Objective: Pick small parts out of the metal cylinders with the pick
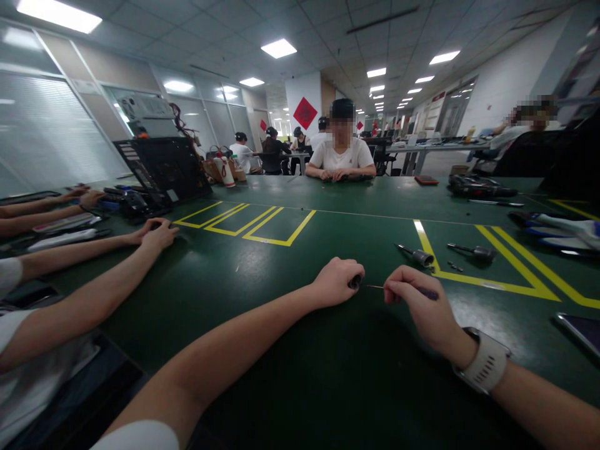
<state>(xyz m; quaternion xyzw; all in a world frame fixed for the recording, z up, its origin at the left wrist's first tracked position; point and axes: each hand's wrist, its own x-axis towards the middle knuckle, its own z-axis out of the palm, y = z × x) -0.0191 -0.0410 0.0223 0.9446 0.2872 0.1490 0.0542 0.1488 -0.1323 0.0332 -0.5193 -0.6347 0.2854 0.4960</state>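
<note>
My left hand [338, 281] is closed around a small dark cylindrical part [356, 282], whose round end faces my right hand; the rest is hidden by my fingers. My right hand [415, 303] grips a thin screwdriver [430, 293] with a dark handle. Its slim shaft points left, the tip a little short of the cylindrical part. Just beyond my right hand lie two grey cup-shaped metal pieces with rods, one nearer [420, 257] and another farther right [480, 252]. Several tiny metal pieces [454, 267] lie between them.
Yellow tape [497, 285] marks areas on the green table [262, 275]. A phone-like device [579, 331] lies at the right edge, gloves [562, 231] and a dark power tool [482, 186] farther back. Another person's hands [157, 234] work at left; a person [342, 153] sits opposite.
</note>
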